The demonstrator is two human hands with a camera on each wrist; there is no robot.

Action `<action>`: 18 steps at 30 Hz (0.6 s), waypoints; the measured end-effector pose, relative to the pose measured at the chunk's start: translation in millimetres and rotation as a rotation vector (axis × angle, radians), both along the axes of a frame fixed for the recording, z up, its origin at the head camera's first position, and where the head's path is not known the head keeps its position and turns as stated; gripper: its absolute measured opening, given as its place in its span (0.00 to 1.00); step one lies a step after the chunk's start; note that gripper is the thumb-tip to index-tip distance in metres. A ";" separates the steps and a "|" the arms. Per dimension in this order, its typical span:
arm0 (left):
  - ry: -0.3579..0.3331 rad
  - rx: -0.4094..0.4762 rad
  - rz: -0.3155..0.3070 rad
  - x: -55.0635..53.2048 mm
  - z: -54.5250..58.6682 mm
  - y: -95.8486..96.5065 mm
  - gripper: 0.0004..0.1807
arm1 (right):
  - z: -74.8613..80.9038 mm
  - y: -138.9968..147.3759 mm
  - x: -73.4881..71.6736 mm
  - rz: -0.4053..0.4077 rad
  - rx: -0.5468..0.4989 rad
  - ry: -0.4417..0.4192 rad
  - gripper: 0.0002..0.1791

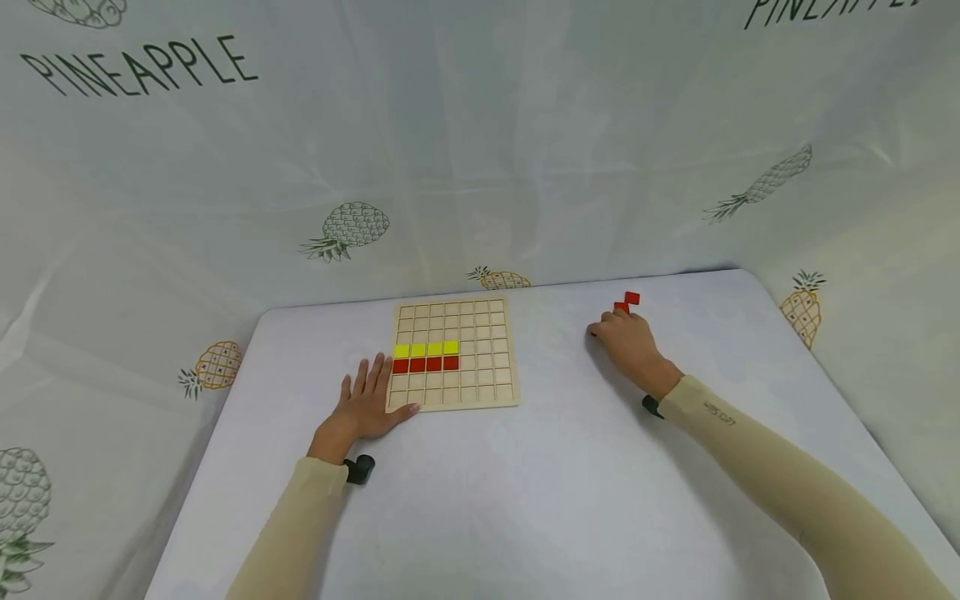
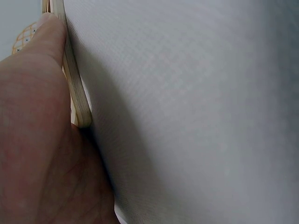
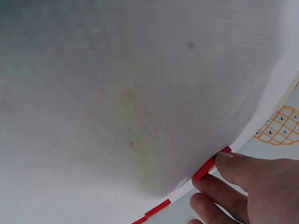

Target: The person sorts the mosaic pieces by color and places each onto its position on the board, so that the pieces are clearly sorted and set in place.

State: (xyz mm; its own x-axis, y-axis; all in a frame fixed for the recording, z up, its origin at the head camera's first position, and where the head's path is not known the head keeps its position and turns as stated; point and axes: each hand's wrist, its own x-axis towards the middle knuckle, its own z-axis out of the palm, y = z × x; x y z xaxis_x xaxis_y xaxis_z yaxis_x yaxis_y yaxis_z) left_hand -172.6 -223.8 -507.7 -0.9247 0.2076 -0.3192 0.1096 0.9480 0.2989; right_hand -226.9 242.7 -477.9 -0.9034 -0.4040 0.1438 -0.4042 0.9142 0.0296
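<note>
A pale wooden grid board (image 1: 487, 367) lies on the table with a row of yellow square tiles (image 1: 418, 350) directly behind a row of red ones (image 1: 426, 364). My left hand (image 1: 363, 408) lies with straight, spread fingers at the board's left side, its thumb against the near-left corner. The left wrist view shows the board's edge (image 2: 77, 88) beside that thumb. Farther right, my right hand (image 1: 628, 346) pinches a red tile (image 3: 208, 167) between thumb and finger, close to the tabletop. Two more red tiles (image 1: 632, 297) lie just beyond the right hand, one partly hidden by it.
The white table (image 1: 525, 500) reaches back to a hanging pale curtain (image 1: 525, 167) printed with pineapples. A stretch of tabletop separates the board from the right hand. Dark wrist bands (image 1: 360, 469) sit on both arms.
</note>
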 end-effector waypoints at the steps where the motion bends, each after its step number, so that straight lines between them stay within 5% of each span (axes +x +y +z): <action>1: 0.001 0.001 -0.001 -0.2 -0.5 0.0 0.61 | 0.3 -0.1 0.2 0.004 0.002 0.009 0.13; 18: 0.003 0.006 0.001 -1.0 -1.2 0.6 0.61 | 14.2 -25.7 12.0 0.093 -0.068 0.105 0.17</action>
